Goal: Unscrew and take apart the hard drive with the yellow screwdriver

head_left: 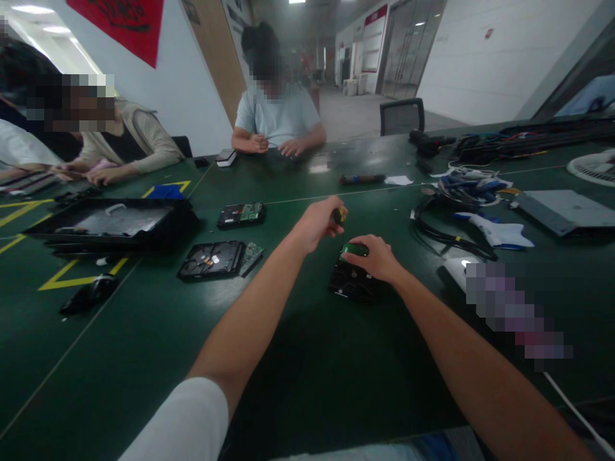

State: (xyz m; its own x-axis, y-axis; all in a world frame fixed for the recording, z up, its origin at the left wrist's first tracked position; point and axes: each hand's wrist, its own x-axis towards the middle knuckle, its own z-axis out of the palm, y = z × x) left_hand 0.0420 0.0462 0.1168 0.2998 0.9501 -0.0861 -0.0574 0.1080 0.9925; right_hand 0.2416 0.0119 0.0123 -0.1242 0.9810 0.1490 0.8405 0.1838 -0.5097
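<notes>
Near the middle of the green table, my right hand (377, 257) is closed around the far end of a black hard drive (353, 282). A green circuit board (355, 248) shows on the drive beside my thumb. Just beyond and to the left, my left hand (321, 223) is raised, its fingers wrapped round a small black-and-yellow handle (340, 216) that looks like a screwdriver's. The tip of that tool cannot be made out. To the left lie a second hard drive (211, 259), a loose circuit board (251, 257) against it, and a third hard drive (241, 215) farther back.
Stacked black trays (120, 218) stand at left, near a black object (89, 294). At right are bundled cables (468, 186), a blue-and-white glove (502, 232), a grey metal case (569, 210) and a partly blurred phone-like device (456, 272). A person (278, 115) sits opposite; others sit at left.
</notes>
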